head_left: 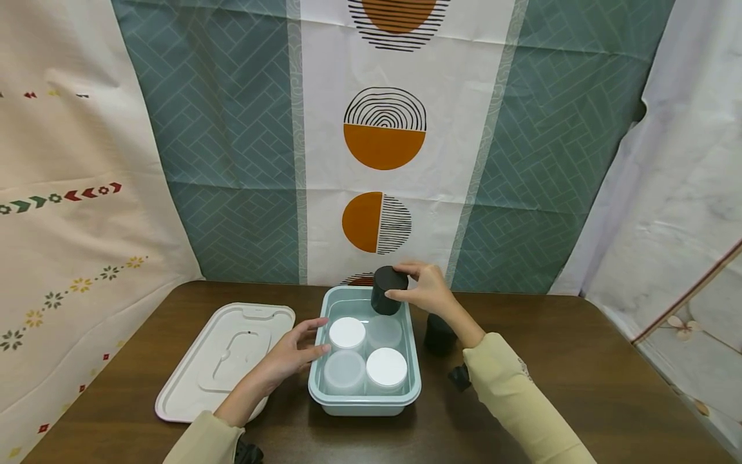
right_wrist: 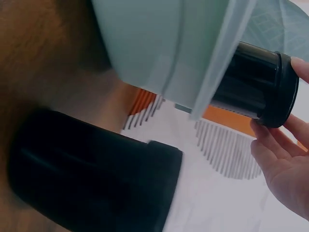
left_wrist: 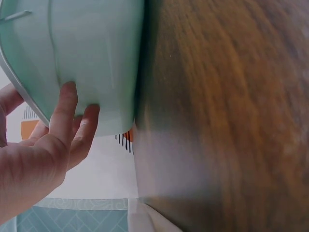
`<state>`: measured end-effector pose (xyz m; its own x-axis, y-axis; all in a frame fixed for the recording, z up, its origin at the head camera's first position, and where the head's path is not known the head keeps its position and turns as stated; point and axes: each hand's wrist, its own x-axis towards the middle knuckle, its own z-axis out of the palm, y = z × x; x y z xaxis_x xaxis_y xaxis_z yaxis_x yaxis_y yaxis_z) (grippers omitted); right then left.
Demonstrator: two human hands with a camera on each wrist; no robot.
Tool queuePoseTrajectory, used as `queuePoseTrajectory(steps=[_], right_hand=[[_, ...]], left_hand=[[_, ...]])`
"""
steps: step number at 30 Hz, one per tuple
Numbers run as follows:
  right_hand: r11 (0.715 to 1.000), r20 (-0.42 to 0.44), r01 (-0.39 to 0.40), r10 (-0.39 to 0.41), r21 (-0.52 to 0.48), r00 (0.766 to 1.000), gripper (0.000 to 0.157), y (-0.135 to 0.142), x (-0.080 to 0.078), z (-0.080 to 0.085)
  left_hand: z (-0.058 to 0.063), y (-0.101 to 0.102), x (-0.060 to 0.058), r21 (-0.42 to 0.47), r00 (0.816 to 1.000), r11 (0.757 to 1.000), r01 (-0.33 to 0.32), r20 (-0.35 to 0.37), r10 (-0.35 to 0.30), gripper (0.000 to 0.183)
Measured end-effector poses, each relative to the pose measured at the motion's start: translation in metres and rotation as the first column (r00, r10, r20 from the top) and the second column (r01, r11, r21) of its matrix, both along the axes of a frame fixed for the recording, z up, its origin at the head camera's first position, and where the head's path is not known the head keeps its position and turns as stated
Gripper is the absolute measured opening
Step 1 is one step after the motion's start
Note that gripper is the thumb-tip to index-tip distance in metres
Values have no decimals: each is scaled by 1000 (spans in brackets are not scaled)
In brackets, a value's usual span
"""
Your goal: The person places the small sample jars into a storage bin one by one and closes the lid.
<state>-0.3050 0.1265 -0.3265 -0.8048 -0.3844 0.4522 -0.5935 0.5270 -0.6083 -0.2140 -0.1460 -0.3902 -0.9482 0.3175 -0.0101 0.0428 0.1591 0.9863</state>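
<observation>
A pale green plastic tub [head_left: 414,361] stands on the table. In it are two jars with white lids, one farther left [head_left: 347,334] and one nearer right [head_left: 386,368], and two with frosted lids, at near left [head_left: 344,370] and farther right [head_left: 384,332]. My left hand [head_left: 292,348] rests on the tub's left side: thumb and index finger at the rim, straight fingers [left_wrist: 65,111] touching the outer wall. My right hand [head_left: 428,290] grips a black lidded jar [head_left: 385,303] by its lid, over the tub's far right corner.
A second black jar [right_wrist: 91,169] stands on the table to the right of the tub, partly hidden by my right forearm in the head view. To the left lies a white tub lid [head_left: 191,380]. A patterned cloth [head_left: 324,129] hangs behind the brown table [head_left: 556,361].
</observation>
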Motion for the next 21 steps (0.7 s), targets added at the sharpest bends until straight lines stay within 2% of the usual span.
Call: queuePoseTrajectory(steps=[10, 17, 21], right_hand=[[998, 42, 3, -6, 69, 999, 51, -6, -5, -18], [986, 41, 6, -13, 164, 999, 52, -5, -5, -29], [975, 60, 5, -19, 224, 998, 53, -8, -6, -29]], left_hand=[[-1, 0, 0, 8, 1000, 1000, -1, 8, 1, 61], [-2, 0, -1, 11, 1000, 1000, -5, 15, 5, 60], [-1, -1, -1, 12, 1000, 1000, 6, 10, -6, 60]])
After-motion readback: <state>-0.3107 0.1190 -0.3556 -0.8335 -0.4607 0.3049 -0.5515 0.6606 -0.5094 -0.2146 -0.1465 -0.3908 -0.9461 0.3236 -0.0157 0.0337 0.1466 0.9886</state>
